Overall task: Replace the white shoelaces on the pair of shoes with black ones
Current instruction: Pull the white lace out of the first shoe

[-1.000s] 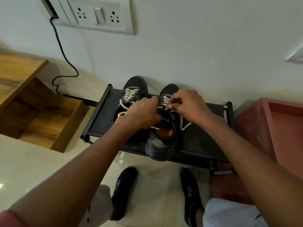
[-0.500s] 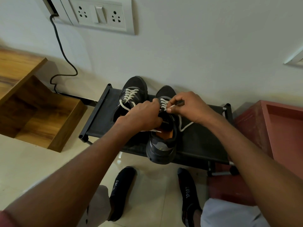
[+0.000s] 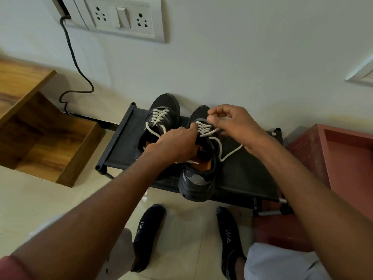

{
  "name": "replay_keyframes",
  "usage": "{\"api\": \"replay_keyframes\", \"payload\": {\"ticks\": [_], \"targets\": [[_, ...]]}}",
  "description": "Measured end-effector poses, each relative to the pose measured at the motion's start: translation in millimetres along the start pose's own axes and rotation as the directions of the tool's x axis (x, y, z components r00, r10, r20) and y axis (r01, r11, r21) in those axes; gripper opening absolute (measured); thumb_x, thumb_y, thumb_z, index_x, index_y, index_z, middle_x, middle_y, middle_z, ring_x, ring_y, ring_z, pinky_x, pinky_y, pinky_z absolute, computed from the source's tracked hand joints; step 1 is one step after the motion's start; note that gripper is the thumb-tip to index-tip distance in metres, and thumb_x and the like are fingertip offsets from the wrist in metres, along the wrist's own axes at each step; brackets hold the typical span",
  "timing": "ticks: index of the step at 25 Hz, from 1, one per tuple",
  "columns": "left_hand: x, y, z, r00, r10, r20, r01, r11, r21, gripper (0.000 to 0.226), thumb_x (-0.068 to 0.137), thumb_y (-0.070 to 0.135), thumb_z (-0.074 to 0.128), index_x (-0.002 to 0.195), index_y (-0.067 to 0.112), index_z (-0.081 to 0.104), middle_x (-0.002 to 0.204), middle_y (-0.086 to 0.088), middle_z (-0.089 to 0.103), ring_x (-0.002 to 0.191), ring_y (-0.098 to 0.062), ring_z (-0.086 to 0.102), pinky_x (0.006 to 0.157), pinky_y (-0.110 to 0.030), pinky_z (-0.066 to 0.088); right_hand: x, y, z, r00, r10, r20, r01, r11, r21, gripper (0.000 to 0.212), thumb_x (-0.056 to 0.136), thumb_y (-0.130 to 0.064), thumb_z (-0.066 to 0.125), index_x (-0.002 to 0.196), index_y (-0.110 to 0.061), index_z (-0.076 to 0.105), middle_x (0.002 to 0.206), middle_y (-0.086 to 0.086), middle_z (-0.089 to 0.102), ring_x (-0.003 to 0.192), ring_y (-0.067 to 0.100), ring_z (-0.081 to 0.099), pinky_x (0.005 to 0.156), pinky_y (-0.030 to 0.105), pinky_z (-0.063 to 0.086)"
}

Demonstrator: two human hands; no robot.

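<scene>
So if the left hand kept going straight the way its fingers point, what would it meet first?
The left hand points up and right along the near shoe. It would probably run first into the white lace crossings its fingertips already reach, then the right hand just beyond, though depth is unclear.

Left arm: bare forearm reaching forward from the lower left, a red sleeve [image 3: 8, 267] showing at the edge. Left hand [image 3: 173, 144]: lying knuckles up, fingers curling down and gripping the near shoe [image 3: 198, 168] at its opening.

Right arm: bare forearm reaching in from the lower right, wrist bending inward. Right hand [image 3: 236, 126]: hovering over the shoe's toe end, thumb and forefinger closing together; whether they are pinching the lace [image 3: 205, 129] cannot be told.

Feet: both in dark socks [image 3: 145, 235], standing apart on the floor below the arms.
</scene>
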State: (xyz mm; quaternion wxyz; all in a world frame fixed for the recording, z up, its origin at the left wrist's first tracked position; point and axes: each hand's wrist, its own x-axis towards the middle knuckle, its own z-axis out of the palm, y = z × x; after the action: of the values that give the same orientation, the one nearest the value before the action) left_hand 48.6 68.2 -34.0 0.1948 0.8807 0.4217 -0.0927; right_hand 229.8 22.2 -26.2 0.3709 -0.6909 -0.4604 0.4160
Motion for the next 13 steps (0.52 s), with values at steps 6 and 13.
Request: {"api": "replay_keyframes", "payload": {"ticks": [6,13], "targets": [[1,0,-2,1.0,-0.011,0.006,0.011,1.0,-0.005,0.052,0.103,0.036,0.058,0.143,0.009,0.037,0.106,-0.015,0.062,0.081,-0.029,0.05,0.071,-0.041,0.041,5,11,16,0.973,-0.216,0.077,0.225,0.825,-0.519,0.009,0.085,-0.031,0.085,0.09,-0.026,0.08,0.105,-0.006,0.067,0.097,0.016,0.063,0.085,0.039,0.054],[-1,15,1,1.0,0.009,-0.028,-0.008,1.0,0.018,0.041,0.102,0.031,0.054,0.133,0.008,0.04,0.109,-0.017,0.064,0.082,-0.035,0.055,0.074,-0.045,0.042,10,6,1,0.974,0.073,-0.213,-0.058,0.996,0.073,0.019,0.103,-0.021,0.065,0.09,-0.012,0.076,0.091,0.007,0.078,0.094,0.021,0.076,0.098,0.04,0.059]]}}
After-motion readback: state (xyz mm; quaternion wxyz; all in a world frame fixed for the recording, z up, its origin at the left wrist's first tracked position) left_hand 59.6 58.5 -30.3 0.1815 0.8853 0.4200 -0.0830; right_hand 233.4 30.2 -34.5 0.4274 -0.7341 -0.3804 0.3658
